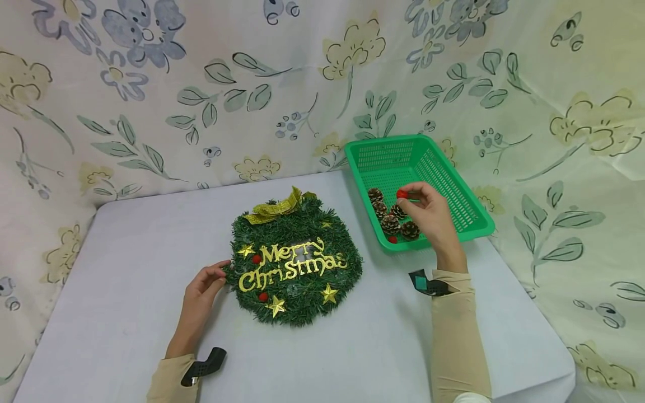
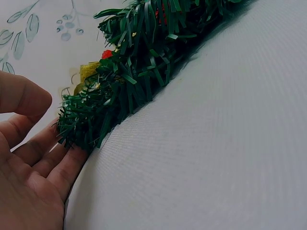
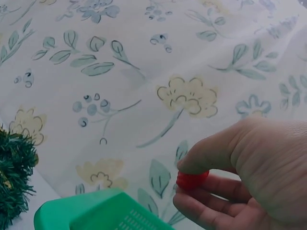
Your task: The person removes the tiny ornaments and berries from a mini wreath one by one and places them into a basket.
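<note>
A green Christmas wreath (image 1: 297,305) lies on the table, with gold "Merry Christmas" lettering (image 1: 292,263), gold stars, red balls and a gold bow (image 1: 274,208). My left hand (image 1: 204,288) touches its left edge. In the left wrist view, the fingers (image 2: 60,165) reach the tips of the wreath (image 2: 129,79), while the thumb stays apart from it. My right hand (image 1: 428,215) is above the green basket (image 1: 466,204) and pinches a bumpy red berry (image 3: 192,179) between thumb and fingers. Below it in the basket are several pine cones (image 1: 390,224) and a small red ball (image 1: 392,239).
The white-covered table (image 1: 131,268) carries the wreath in the middle and the basket at the back right. Behind it hangs a floral curtain (image 1: 282,73). Each wrist wears a black camera mount (image 1: 204,368).
</note>
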The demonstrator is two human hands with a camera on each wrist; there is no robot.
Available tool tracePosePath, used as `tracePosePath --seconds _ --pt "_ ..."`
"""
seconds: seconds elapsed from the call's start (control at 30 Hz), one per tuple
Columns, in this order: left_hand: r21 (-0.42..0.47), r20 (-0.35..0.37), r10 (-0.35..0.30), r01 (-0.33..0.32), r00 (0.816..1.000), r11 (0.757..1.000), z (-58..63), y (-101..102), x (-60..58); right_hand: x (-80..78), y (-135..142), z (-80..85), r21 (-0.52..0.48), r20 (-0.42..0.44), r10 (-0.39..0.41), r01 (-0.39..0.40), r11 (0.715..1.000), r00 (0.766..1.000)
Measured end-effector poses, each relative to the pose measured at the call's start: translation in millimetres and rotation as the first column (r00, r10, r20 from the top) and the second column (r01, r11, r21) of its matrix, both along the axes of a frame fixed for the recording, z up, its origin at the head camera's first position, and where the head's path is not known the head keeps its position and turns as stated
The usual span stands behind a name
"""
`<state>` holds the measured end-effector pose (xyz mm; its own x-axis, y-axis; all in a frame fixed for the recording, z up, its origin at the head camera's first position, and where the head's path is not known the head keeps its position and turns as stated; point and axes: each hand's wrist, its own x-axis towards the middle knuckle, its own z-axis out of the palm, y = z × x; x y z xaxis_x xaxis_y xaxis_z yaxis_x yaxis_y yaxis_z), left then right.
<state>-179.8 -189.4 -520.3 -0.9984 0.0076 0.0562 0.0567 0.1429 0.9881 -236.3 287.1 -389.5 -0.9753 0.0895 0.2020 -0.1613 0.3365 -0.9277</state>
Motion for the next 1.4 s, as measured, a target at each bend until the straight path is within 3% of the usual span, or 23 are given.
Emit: tracePosePath --seconds 0.63,1.4 --pt "-0.005 -0.003 -0.011 0.010 1.000 1.000 -2.7 -1.9 -1.4 -0.2 0.4 -0.1 -0.021 0.039 -0.015 0.016 1.000 0.999" --pt "0.005 -0.011 -0.017 0.017 1.000 1.000 -1.9 -1.6 -1.1 0.6 3.0 -0.7 -0.038 -0.003 -0.001 0.000 0.999 1.000"
